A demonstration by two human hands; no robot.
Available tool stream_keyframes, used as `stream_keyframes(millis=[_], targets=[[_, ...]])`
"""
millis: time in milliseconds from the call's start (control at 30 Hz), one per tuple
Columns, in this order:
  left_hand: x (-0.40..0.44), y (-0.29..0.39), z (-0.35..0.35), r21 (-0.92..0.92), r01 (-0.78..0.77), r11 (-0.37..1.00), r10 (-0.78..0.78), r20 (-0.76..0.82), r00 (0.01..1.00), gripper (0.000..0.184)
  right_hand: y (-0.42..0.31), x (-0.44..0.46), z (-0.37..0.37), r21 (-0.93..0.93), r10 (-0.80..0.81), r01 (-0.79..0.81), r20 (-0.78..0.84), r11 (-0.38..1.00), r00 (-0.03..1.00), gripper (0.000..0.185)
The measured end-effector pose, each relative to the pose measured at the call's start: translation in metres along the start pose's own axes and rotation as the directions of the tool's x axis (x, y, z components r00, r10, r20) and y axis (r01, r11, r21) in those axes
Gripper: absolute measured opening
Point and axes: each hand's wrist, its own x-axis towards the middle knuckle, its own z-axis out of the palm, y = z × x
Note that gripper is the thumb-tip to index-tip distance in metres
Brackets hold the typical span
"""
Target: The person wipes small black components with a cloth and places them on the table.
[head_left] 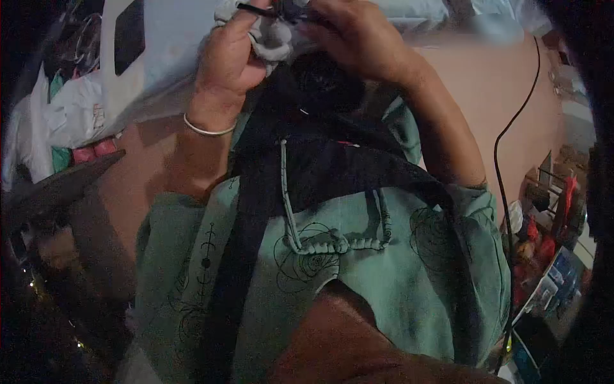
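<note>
You are gripping a pale, cloth-like bundle (274,46) and a dark stick (257,10) in your left hand (225,61) near twelve o'clock, presumably steadying them for your right hand (359,40), hovering just beside toward one o'clock (I cannot tell whether it is gripping anything).

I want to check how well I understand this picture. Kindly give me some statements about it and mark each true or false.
1. The left hand holds a pale soft-looking item. True.
2. The black cable runs down the picture's left side. False: it runs down the right side.
3. A pale bangle circles the left wrist. True.
4. The garment is plain red. False: it shows green with dark line patterns.
5. The right hand is near the picture's top edge. True.
</note>
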Motion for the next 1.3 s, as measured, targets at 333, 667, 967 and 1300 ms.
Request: stream_keyframes(millis=[333, 667, 967, 1300], targets=[[-0.012, -0.006, -0.007, 0.933, -0.186, 0.308, 0.484, 0.014, 0.875, 0.012, -0.02, 0.005, 0.001, 0.102, -0.141, 0.159, -0.167, 0.982, 0.976, 0.023], [0.013, 0.038, -0.05, 0.877, 0.09, -0.472, 0.612, 0.253, 0.749, 0.021, 0.038, 0.017, -0.037, -0.078, 0.155, -0.193, -0.348, 0.978, 0.925, 0.015], [0.004, 0.053, -0.031, 0.89, -0.003, -0.455, 0.527, 0.272, 0.805, 0.022, 0.069, 0.027, -0.039, -0.62, 0.329, -0.468, -0.333, 0.63, 0.884, 0.024], [-0.029, -0.105, -0.098, 0.015, 0.341, 0.94, -0.319, -0.323, 0.891, 0.041, 0.062, -0.092, -0.073, -0.04, 0.21, -0.264, -0.496, 0.964, 0.843, 0.042]])
